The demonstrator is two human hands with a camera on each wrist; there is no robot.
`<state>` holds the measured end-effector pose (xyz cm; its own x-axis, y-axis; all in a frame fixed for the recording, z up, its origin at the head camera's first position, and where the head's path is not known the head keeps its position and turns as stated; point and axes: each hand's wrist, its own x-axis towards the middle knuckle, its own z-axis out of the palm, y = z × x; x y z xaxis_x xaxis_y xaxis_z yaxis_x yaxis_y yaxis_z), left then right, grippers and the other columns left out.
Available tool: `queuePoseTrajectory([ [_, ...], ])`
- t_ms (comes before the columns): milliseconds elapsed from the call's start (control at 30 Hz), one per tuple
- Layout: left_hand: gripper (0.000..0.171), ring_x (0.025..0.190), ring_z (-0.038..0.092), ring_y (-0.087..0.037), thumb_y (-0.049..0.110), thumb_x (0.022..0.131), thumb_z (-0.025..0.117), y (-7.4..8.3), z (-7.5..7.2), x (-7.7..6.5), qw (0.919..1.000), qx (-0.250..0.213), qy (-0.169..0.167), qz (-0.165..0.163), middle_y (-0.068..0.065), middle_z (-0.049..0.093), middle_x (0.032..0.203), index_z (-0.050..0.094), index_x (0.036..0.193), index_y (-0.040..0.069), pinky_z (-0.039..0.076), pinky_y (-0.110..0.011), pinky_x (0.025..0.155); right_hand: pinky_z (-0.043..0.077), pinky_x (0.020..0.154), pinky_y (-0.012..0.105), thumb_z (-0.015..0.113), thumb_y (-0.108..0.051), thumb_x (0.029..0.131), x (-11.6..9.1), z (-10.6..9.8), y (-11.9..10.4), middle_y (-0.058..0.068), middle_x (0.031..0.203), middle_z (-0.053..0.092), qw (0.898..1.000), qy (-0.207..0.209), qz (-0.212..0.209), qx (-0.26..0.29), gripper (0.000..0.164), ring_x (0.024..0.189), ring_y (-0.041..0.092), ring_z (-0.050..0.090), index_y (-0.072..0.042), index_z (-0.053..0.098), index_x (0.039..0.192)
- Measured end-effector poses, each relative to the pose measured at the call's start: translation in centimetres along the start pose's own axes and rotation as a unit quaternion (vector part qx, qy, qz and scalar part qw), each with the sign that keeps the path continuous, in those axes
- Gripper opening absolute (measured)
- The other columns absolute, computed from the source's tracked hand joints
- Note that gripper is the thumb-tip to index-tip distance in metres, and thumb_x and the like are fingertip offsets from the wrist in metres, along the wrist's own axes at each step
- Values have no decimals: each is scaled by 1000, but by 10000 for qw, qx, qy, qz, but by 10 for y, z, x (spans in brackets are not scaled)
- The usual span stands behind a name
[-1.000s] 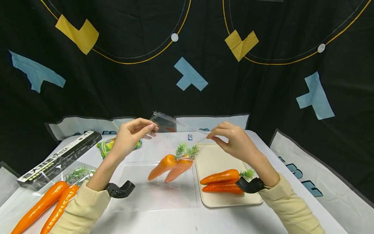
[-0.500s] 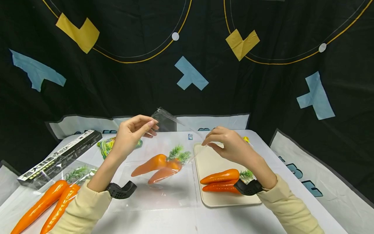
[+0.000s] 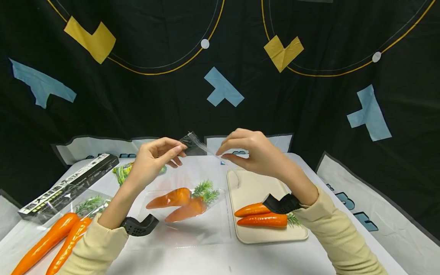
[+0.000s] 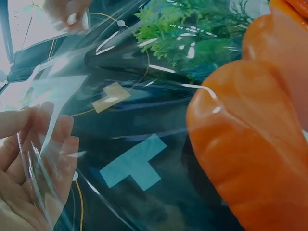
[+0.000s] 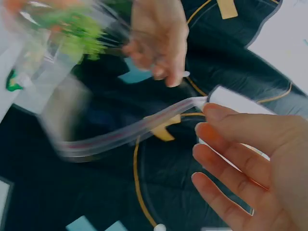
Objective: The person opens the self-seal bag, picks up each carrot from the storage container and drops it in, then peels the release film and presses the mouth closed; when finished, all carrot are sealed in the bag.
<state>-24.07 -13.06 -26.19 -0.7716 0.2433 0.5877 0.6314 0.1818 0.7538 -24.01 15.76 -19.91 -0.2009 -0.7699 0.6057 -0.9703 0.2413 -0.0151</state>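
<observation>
Between my hands hangs a clear zip bag [image 3: 197, 142] with two orange carrots [image 3: 172, 199] and their green tops [image 3: 206, 193] inside. My left hand [image 3: 156, 154] pinches the bag's side near its upper edge. With thumb and forefinger, my right hand [image 3: 251, 151] pinches one end of the bag's zip strip [image 5: 130, 131], the other fingers spread loosely. In the left wrist view a bagged carrot [image 4: 250, 134] appears close up behind the clear film. Whether the zip is sealed along its whole length cannot be told.
A beige tray [image 3: 256, 238] holds two loose carrots [image 3: 262, 220] at right. Left lie another clear bag with carrots [image 3: 55, 236], a long black box [image 3: 72, 183] and a green-yellow packet [image 3: 122, 172]. A clear sheet or bag [image 3: 206, 238] lies flat on the white table [image 3: 172, 261].
My right hand has moved left and up, closer to the left hand, keeping hold of the bag's edge. The carrots in the bag have swung left. My left hand has hardly moved.
</observation>
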Motion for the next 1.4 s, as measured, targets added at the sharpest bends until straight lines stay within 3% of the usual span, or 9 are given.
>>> queuePoseTrajectory([
  [233,15,70,67,-24,12,95,62,5,3,-3,9995,138,-282,-100,-11,70,89,68,104,2,58,-34,65,50,82,21,71,-1,86,41,-7,-8,2,102,68,9997,3,-223,-85,17,98,14,61,-5,71,102],
  [467,16,70,67,-24,11,95,62,9,7,-3,9986,175,-484,-140,-12,70,89,67,105,0,58,-34,67,49,84,19,70,-8,89,56,-2,-12,1,107,68,9976,-527,233,-396,21,101,14,61,-7,71,110],
  [567,15,71,67,-22,12,95,62,9,8,-3,9982,221,-527,-155,-12,70,90,68,105,2,57,-34,67,49,79,18,70,-7,88,55,3,-10,-1,100,69,9969,-521,313,-496,16,94,12,63,-8,74,103],
  [733,13,72,68,-21,13,95,62,9,10,-4,9981,237,-555,-138,-9,71,89,69,103,6,57,-34,67,49,73,15,73,-3,85,50,7,-5,-2,90,70,9990,-104,174,-396,10,84,9,62,-8,75,93],
  [933,12,73,68,-22,11,94,63,9,12,-5,9984,209,-517,-76,-13,70,90,69,102,5,58,-34,67,50,73,18,73,1,83,41,9,-1,-1,90,69,9992,383,25,113,11,85,9,61,-7,73,92],
  [1100,12,73,68,-20,11,94,64,9,13,-5,9987,243,-448,4,-9,71,90,70,103,5,58,-33,67,51,74,21,73,3,83,34,11,1,0,90,69,9975,652,82,245,12,85,10,61,-6,73,91],
  [1400,13,75,69,-21,9,93,64,3,5,-9,9997,101,-225,2,-8,71,92,69,103,2,58,-34,68,52,79,24,73,5,82,16,10,8,-1,92,69,9949,733,402,563,16,87,9,62,-6,71,94],
])
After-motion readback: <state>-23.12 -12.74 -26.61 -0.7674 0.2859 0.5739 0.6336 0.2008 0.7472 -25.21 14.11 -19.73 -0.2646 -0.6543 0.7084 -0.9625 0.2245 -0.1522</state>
